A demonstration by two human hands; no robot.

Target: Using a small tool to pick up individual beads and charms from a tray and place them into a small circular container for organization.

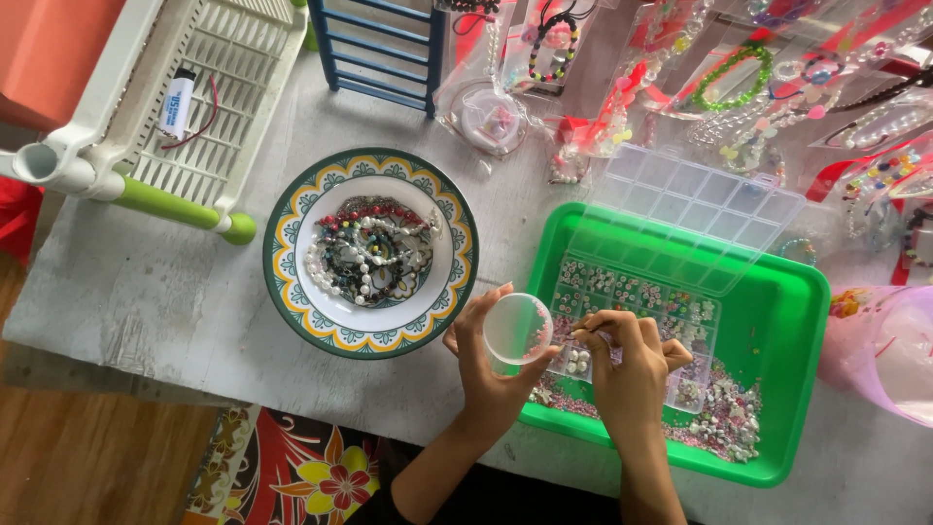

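Clear round lid (pixel 516 329) in left hand (pixel 486 374), one green tray (pixel 799 389).

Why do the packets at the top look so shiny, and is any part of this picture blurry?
Head view: soft, even daylight, only faint shadows under the patterned plate. The clear packets of bracelets catch white glare. The left hand with its small clear lid and the right hand look sharp; the tiny beads in the green tray run together, too small to tell apart. Edges bend slightly, as with a wide lens.
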